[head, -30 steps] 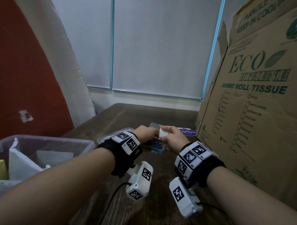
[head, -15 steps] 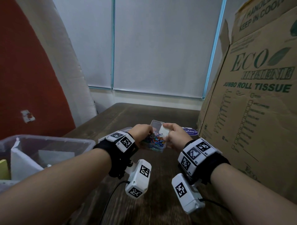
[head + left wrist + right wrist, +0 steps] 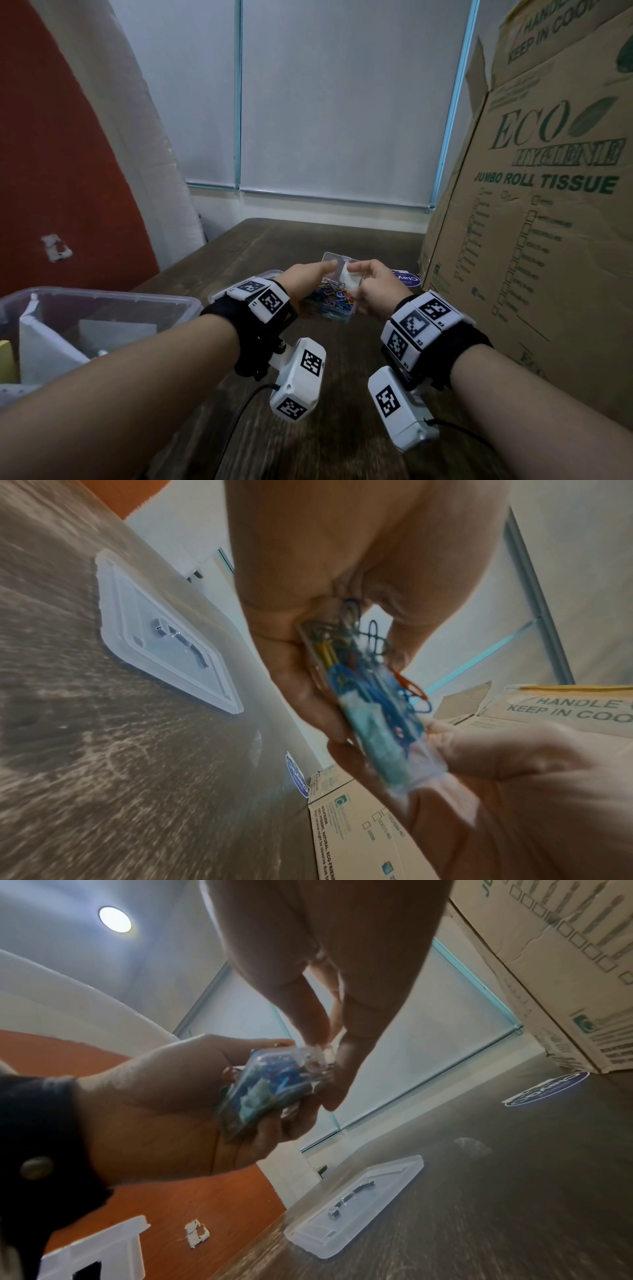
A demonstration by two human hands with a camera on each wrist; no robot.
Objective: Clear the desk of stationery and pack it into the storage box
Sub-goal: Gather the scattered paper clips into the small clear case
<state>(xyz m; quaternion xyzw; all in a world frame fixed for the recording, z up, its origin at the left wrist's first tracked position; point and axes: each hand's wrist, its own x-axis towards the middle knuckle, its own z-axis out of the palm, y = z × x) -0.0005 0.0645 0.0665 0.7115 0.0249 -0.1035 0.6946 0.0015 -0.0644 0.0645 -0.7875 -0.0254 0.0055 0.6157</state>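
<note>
A small clear paper clip box (image 3: 330, 303), full of coloured clips, is held above the dark wooden desk (image 3: 342, 236) between both hands. My left hand (image 3: 305, 281) cradles it from below and the left, fingers curled round it. My right hand (image 3: 376, 291) pinches its right edge near the hinged lid (image 3: 337, 262), which stands up. The wrist views show the paper clip box (image 3: 369, 696) (image 3: 270, 1088) tilted, with some clips sticking out of it. The clear storage box (image 3: 102, 301) stands at the near left with papers inside.
The storage box's clear lid (image 3: 359, 1202) lies flat on the desk beyond my left hand. A big cardboard box (image 3: 548, 240) walls off the right side. A round blue label (image 3: 407, 279) lies at its foot. An orange wall and a window blind stand behind.
Both hands have lifted the paper clip box off the desk and drawn it nearer. Its lid has swung up, and the clips now show.
</note>
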